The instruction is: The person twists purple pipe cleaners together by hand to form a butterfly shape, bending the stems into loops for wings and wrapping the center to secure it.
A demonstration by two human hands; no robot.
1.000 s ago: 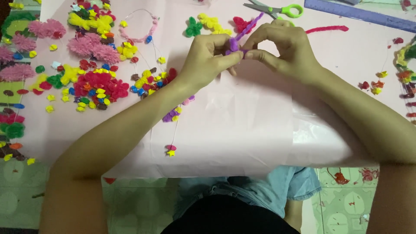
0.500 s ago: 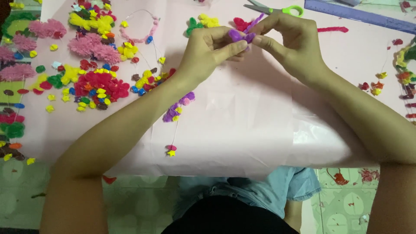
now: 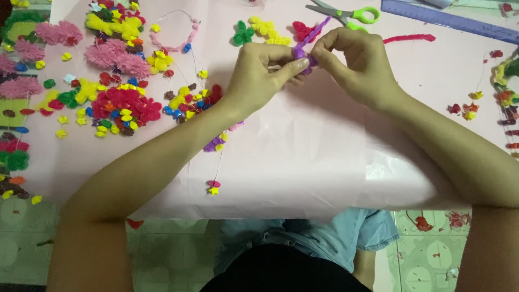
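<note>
A purple fuzzy pipe cleaner (image 3: pixel 304 48) is pinched between both hands above a pink paper sheet (image 3: pixel 303 157). My left hand (image 3: pixel 265 73) grips its bent lower part with thumb and fingers. My right hand (image 3: pixel 354 62) closes on it from the right, and the free end sticks up and away toward the top. Most of the bent part is hidden by my fingers.
Green-handled scissors (image 3: pixel 346 12) and a purple ruler (image 3: pixel 448 17) lie at the far edge. A red pipe cleaner (image 3: pixel 408 38) lies to the right. Piles of colourful beads, pompoms and fuzzy shapes (image 3: pixel 121 105) cover the left side. A beaded string (image 3: pixel 214 186) lies near my left arm.
Both hands shifted slightly while twisting the purple pipe cleaner: up and away half a second ago, now back down a little. The bent purple part is more covered by my fingers.
</note>
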